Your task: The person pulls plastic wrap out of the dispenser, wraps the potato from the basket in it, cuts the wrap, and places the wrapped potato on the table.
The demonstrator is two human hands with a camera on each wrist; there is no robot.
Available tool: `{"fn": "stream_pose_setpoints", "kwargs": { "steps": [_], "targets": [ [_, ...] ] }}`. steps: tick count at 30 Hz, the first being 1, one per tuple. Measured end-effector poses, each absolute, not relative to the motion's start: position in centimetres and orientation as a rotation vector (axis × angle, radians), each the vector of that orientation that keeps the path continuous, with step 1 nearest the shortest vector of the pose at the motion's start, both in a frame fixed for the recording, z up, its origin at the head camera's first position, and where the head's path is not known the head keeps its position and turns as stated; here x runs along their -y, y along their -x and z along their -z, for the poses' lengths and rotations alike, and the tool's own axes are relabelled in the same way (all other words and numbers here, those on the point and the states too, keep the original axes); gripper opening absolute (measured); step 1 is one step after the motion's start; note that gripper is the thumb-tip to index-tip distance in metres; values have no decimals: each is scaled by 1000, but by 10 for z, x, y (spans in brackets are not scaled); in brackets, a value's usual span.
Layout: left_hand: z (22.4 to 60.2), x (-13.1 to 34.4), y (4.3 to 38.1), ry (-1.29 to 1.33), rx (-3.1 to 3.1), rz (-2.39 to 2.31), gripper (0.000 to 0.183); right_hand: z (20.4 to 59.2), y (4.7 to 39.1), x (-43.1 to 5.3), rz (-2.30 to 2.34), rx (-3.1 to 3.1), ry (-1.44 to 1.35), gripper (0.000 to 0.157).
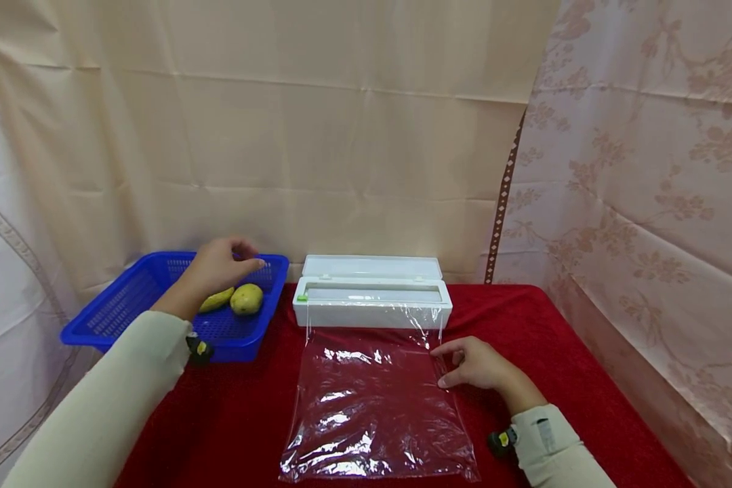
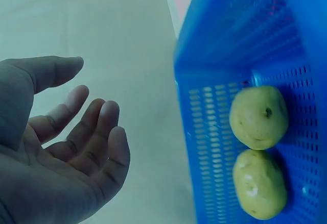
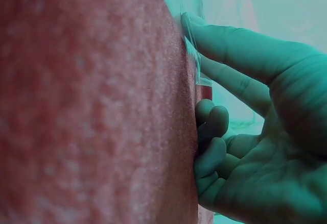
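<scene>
A sheet of clear cling film lies spread over the red cloth, running from a white film dispenser whose lid stands raised. At the sheet's right edge my right hand rests with thumb and index finger apart, their tips touching the film. Its other fingers are curled inward in the right wrist view. My left hand is raised over the blue basket, fingers loosely bent with nothing in them. Inside the basket lie two yellowish potatoes, one potato plainly visible and the other partly covered by my forearm.
Red cloth covers the table. A beige curtain hangs right behind the dispenser and basket, and a floral curtain borders the right side. A small green slider sits at the dispenser's left end.
</scene>
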State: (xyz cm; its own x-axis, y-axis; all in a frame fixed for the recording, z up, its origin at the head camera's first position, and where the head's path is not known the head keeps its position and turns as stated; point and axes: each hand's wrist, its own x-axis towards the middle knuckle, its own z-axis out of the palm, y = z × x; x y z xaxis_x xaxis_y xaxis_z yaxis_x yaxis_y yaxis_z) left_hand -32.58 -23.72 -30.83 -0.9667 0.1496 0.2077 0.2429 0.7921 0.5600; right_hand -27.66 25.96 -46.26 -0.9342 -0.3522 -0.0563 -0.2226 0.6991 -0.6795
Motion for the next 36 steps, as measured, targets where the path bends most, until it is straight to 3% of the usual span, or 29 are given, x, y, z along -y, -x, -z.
{"fn": "stream_pose_setpoints", "kwargs": {
  "steps": [9, 24, 32, 36],
  "targets": [
    [329, 256, 366, 110, 2824, 1066, 42, 466, 276, -259, 1037, -2740, 407, 51],
    [373, 288, 385, -90, 2729, 1039, 40, 466, 276, -254, 1020, -2760, 420, 51],
    [387, 287, 394, -65, 3024, 860, 71, 465, 276, -254, 1024, -2760, 423, 52],
    [387, 281, 397, 0, 3128, 744, 54, 464, 275, -256, 1022, -2768, 416, 52]
  ]
}}
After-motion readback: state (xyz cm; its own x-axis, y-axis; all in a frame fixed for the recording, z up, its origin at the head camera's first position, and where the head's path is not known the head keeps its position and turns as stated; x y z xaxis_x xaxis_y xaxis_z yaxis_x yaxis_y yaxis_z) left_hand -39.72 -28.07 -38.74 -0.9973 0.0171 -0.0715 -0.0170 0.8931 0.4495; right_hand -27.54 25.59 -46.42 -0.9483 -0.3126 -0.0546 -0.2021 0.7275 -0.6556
